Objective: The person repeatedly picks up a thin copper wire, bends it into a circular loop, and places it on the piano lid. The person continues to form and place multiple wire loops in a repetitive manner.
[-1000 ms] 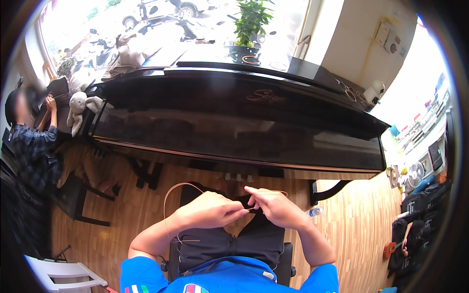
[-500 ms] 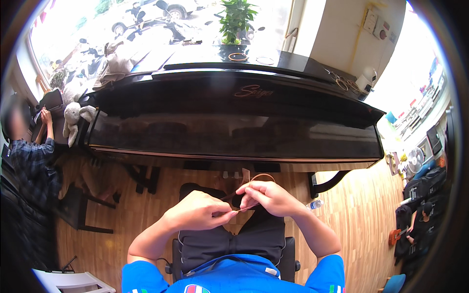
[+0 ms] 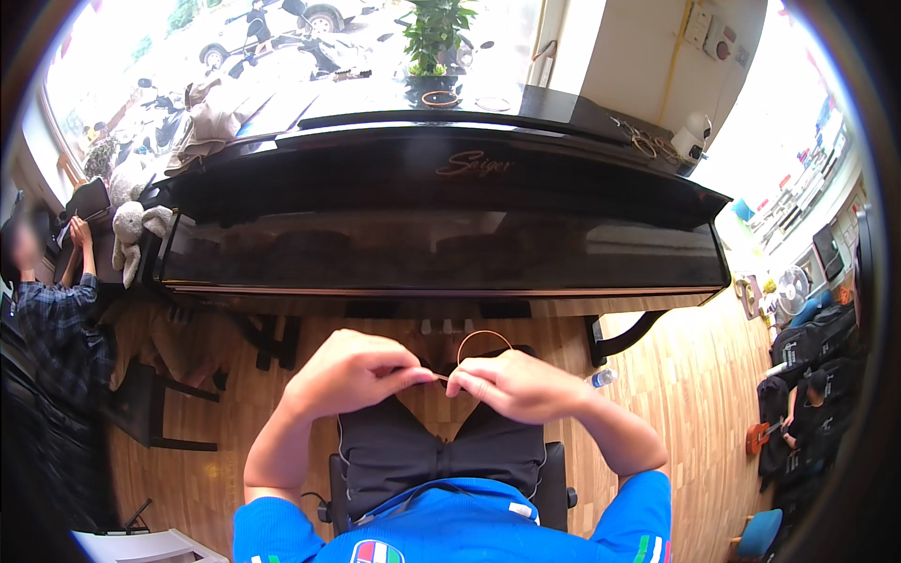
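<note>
A thin copper-coloured string (image 3: 483,331), looped into a ring, is held between my hands above my lap. My left hand (image 3: 347,377) is closed, its thumb and forefinger pinching a short end of the string. My right hand (image 3: 518,383) is closed around the lower part of the ring, fingers curled, and the arc stands up beyond its knuckles. Only a small gap separates the fingertips of both hands. The stretch of string inside my right fingers is hidden.
A black piano (image 3: 441,253) with its lid down stands in front of me. On its top lie another copper-coloured ring (image 3: 439,98), a pale ring (image 3: 493,104) and a cable (image 3: 643,141). A plastic bottle (image 3: 603,378) is on the floor. Another person (image 3: 52,310) sits at left.
Both hands have moved slightly farther from my body. The ring of string now stands up more openly beyond my right hand. A pale flat piece seen beside it earlier no longer shows.
</note>
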A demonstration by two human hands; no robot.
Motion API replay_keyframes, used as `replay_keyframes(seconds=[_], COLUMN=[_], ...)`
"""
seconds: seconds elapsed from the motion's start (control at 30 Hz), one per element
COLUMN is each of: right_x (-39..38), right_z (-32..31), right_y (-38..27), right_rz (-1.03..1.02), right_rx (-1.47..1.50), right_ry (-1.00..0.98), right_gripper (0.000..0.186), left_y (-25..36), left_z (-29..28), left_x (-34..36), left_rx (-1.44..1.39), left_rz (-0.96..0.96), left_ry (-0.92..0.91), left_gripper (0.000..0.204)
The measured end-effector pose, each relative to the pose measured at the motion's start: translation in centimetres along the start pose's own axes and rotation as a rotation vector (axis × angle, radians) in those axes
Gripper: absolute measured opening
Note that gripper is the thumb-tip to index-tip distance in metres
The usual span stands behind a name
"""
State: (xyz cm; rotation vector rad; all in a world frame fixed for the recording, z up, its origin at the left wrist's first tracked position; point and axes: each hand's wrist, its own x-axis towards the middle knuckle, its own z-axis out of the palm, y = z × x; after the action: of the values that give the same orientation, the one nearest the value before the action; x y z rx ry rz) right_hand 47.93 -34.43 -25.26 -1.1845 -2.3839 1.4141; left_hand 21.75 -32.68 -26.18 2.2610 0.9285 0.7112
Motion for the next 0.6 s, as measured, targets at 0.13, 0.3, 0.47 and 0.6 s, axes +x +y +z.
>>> replay_keyframes(seconds=[0.13, 0.3, 0.47, 0.6], right_x=[-0.6, -0.8, 0.2, 0.2], right_z=[-3.0, -5.2, -5.0, -4.7], right_y=[1.6, 4.0, 5.8, 6.5], right_rz=[-0.138, -0.288, -0.276, -0.317], right_rx=[0.335, 0.793, 0.883, 0.819], right_ry=[-0.206, -0.034, 0.029, 0.100], right_gripper=[0.040, 0.037, 0.035, 0.033], left_y=[-0.6, -0.4, -0.8, -1.0], left_z=[-1.0, -0.2, -0.2, -0.5], left_x=[1.7, 3.5, 4.9, 5.6], left_rx=[-0.172, -0.434, -0.502, -0.602], left_rz=[0.033, -0.024, -0.041, -0.110], left_ry=[0.075, 0.288, 0.412, 0.390], left_gripper=[0.014, 0.016, 0.022, 0.028])
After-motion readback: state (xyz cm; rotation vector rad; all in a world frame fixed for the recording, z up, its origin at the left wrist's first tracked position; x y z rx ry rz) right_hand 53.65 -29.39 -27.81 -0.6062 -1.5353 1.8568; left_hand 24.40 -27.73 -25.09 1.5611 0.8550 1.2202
